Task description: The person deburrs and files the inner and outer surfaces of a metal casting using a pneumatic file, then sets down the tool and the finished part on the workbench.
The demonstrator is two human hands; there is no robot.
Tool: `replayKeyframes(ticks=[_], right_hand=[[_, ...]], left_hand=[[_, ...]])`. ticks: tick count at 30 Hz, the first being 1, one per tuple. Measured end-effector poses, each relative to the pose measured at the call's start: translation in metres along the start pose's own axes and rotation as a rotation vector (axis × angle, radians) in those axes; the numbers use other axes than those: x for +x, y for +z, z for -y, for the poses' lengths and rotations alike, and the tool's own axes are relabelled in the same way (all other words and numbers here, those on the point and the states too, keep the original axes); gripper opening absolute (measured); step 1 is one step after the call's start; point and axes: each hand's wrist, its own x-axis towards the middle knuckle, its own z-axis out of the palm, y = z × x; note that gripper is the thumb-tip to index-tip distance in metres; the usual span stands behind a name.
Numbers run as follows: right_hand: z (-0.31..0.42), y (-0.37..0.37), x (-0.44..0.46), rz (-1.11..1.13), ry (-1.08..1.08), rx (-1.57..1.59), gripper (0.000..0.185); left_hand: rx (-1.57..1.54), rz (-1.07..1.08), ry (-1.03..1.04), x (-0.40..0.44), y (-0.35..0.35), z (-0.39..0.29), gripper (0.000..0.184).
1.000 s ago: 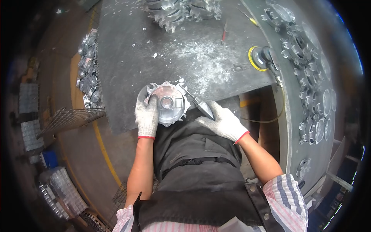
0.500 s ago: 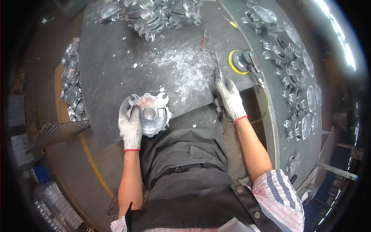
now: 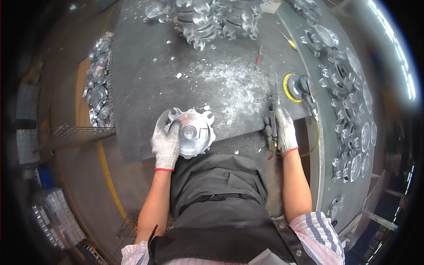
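A round cast-metal cover (image 3: 197, 140) with notched lugs along its rim is held at the bench's near edge. My left hand (image 3: 166, 143), in a white knit glove with a dark palm, grips its left side, thumb on top. My right hand (image 3: 287, 132), gloved alike, is closed around a slender dark air tool (image 3: 273, 126). The tool's thin tip (image 3: 277, 86) points away from me, and a hose fitting shows at its near end. The fingers beneath the tool are partly hidden.
A yellow-rimmed disc sander (image 3: 297, 87) lies right of my right hand. Beyond are a red-handled tool (image 3: 258, 59) and a yellow-handled one (image 3: 292, 44). Stacked castings (image 3: 198, 22) stand at the back; more fill the right bench (image 3: 342, 84) and a left wire basket (image 3: 98, 84). Pale dust covers the dark bench (image 3: 141, 97).
The whole scene has shifted right and down in view. The air tool now shows more of its body along my right palm. My left hand still holds the cover.
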Motion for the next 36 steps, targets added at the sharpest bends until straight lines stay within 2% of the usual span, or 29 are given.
replayKeyframes(ticks=[2, 6, 13, 16, 21, 23, 25, 26, 29, 36], right_hand=[[-0.002, 0.000, 0.004, -0.020, -0.001, 0.013, 0.029], [-0.002, -0.004, 0.003, 0.011, 0.023, 0.002, 0.030], [-0.001, -0.004, 0.003, 0.002, 0.020, -0.020, 0.032], [-0.001, -0.003, 0.003, 0.014, 0.031, -0.009, 0.030], [0.006, 0.002, -0.005, 0.012, 0.026, -0.046, 0.028], [0.001, -0.005, 0.001, 0.025, 0.025, -0.011, 0.031], [-0.007, -0.009, 0.006, -0.003, 0.012, 0.039, 0.033], [-0.012, -0.013, 0.012, 0.011, -0.016, -0.017, 0.056], [-0.016, -0.015, 0.015, 0.027, 0.003, 0.044, 0.067], [-0.006, -0.015, 0.008, 0.091, 0.039, 0.067, 0.046]], left_hand=[[-0.028, 0.028, 0.001, -0.005, 0.002, -0.015, 0.043], [0.191, 0.001, 0.062, -0.004, -0.001, -0.019, 0.041], [0.010, 0.013, 0.046, 0.001, 0.001, -0.001, 0.043], [0.084, 0.011, 0.052, 0.001, -0.001, -0.002, 0.043], [0.038, -0.028, 0.012, -0.003, 0.001, -0.003, 0.041], [0.075, -0.026, 0.018, -0.001, 0.000, -0.005, 0.041], [-0.021, -0.001, 0.011, -0.005, 0.003, -0.015, 0.043], [-0.069, 0.011, -0.002, -0.004, 0.002, -0.013, 0.044], [-0.149, 0.041, 0.023, -0.005, 0.004, -0.016, 0.042], [-0.079, 0.048, 0.035, -0.005, 0.003, -0.023, 0.040]])
